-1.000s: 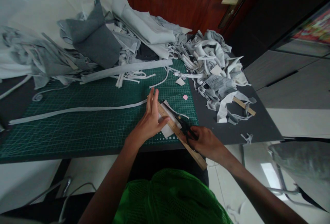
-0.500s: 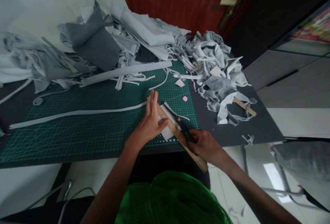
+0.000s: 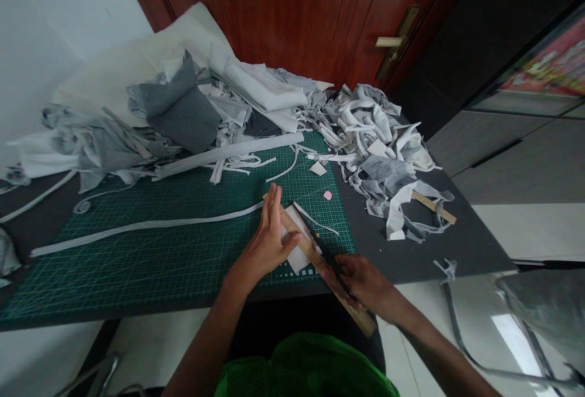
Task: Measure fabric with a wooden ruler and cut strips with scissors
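Note:
My left hand (image 3: 269, 238) presses a wooden ruler (image 3: 298, 237) down with fingers stretched out and thumb apart. Under the ruler is a small piece of white fabric (image 3: 298, 261), partly covered. My right hand (image 3: 364, 281) is closed around black scissors (image 3: 329, 258), whose blades run along the ruler's right side over the fabric. A narrow offcut (image 3: 322, 222) curls away beside the blade tips. From near my left fingertips a long pale fabric strip (image 3: 150, 224) extends leftward across the green cutting mat (image 3: 183, 263). The ruler's lower end sticks out past the table edge.
Grey and white fabric scraps (image 3: 183, 113) are heaped along the back, with another tangled pile (image 3: 370, 122) at the right. A second wooden piece (image 3: 434, 207) lies among the right-hand scraps. A pink disc (image 3: 328, 195) rests on the mat. Behind stands a wooden door (image 3: 283, 25).
The view has tilted upward, so everything sits lower in the picture. The scissors look closer to closed and lie more tightly along the ruler. My left hand stays on the ruler.

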`<action>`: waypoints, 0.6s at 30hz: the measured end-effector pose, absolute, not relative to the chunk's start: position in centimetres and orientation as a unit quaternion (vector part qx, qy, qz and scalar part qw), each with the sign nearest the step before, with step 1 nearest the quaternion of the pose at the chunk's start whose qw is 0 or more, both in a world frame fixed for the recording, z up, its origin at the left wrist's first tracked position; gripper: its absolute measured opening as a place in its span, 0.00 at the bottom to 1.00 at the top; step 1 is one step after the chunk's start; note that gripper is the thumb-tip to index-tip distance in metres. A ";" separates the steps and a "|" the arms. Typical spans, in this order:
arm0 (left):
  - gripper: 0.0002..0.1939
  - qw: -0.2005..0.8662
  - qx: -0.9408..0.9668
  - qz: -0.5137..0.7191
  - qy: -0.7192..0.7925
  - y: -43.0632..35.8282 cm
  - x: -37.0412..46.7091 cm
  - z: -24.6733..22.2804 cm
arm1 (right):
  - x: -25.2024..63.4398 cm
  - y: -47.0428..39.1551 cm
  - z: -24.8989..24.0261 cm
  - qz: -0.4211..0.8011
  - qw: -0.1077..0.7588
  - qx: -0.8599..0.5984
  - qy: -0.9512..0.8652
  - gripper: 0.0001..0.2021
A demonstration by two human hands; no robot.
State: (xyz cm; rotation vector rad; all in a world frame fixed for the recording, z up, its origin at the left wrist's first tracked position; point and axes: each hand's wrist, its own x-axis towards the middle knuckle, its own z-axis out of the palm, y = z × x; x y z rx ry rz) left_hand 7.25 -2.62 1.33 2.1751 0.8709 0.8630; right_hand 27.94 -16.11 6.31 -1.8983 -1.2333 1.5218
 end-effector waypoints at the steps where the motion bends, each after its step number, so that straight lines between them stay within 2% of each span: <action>1: 0.55 0.316 0.827 0.327 0.331 -2.6 7.2 1.3 | 28.0 -16.0 6.5 0.553 0.202 -0.681 -0.436 0.18; 6: 0.54 0.311 0.830 0.321 0.335 -2.7 7.3 1.6 | 28.8 -16.0 7.4 0.586 0.218 -0.662 -0.413 0.22; 11: 0.47 0.277 0.856 0.279 0.335 -2.9 7.2 2.2 | 30.7 -16.9 7.8 0.580 0.357 -0.621 -0.388 0.28; 14: 0.36 0.253 0.875 0.253 0.326 -2.9 7.1 2.5 | 32.7 -17.3 7.8 0.495 0.408 -0.659 -0.393 0.28; 16: 0.26 0.226 0.889 0.235 0.320 -3.0 7.1 2.7 | 34.1 -17.5 7.5 0.410 0.403 -0.701 -0.422 0.27; 18: 0.19 0.199 0.897 0.226 0.323 -3.1 7.2 2.9 | 35.2 -17.6 7.1 0.328 0.376 -0.733 -0.463 0.24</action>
